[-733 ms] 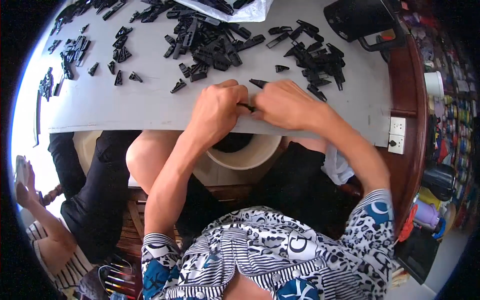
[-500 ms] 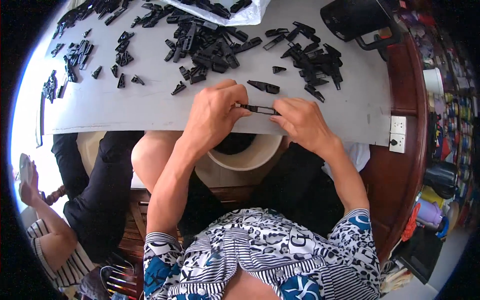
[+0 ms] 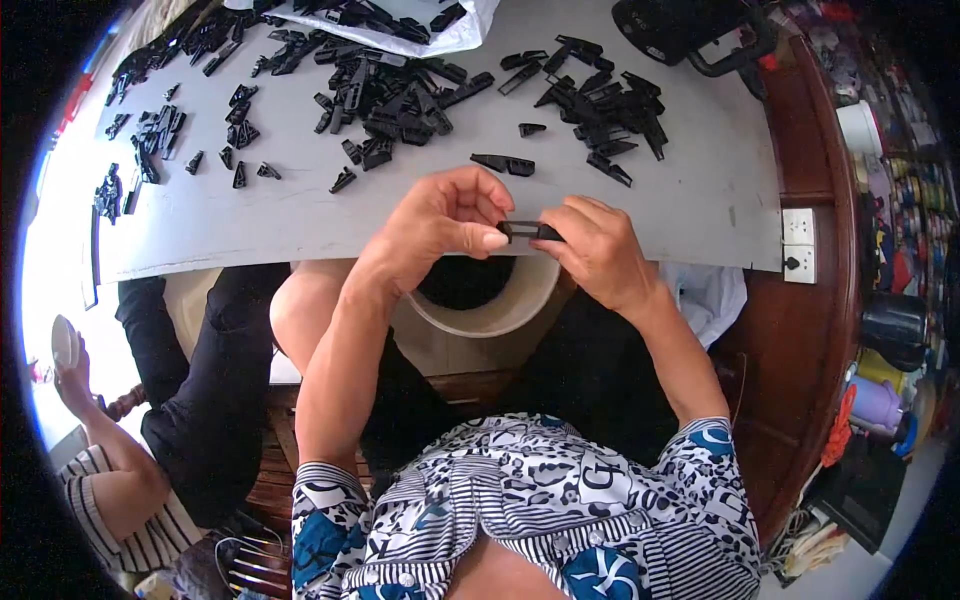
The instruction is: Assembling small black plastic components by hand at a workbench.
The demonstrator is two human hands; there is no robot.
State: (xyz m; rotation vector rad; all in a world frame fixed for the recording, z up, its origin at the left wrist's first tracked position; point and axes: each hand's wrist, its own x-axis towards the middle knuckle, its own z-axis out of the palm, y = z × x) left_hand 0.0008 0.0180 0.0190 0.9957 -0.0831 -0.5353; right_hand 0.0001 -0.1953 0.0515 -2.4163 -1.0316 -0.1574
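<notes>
Well, neighbour: left of the table (image 3: 270, 225), a co-worker's arm (image 3: 100, 430) holds a pale, rounded thing (image 3: 65, 342); the sleeve (image 3: 165, 525) is striped.
Trousers (image 3: 200, 420): black, reaching in under the table's near edge at its left.
Table: grey and flat, its near strip mostly bare, with faint scuffs along the edge; strong light glares past its left end.
Small parts (image 3: 158, 135): black, strewn in loose clusters over the table's left portion, several lying singly.
Bag (image 3: 472, 32): white, at the table's far edge, black parts lying on it.
Pile (image 3: 400, 110): black parts heaped on the far half of the table, about its middle.
Left hand (image 3: 440, 215): over the table's near edge, half open, fingers curled, thumb tip at the left end of the piece (image 3: 524, 236); whether it grips, I cannot tell.
Bucket (image 3: 490, 318): cream, round, below the table's near edge, dark inside.
Piece: black, slim, with an open slot, between the hands at the table's near edge.
Right hand (image 3: 600, 250): at the table's near edge, closed, thumb and fingers pinching the piece's right end.
Second pile (image 3: 610, 120): black parts, on the table's right portion.
Kettle (image 3: 672, 28): black, at the table's far right corner.
Panel (image 3: 815, 180): dark reddish wood, right of the table, bearing white sockets (image 3: 798, 240).
Shelves (image 3: 900, 220): crowded with many-coloured goods, beyond the panel, farthest right of the table.
</notes>
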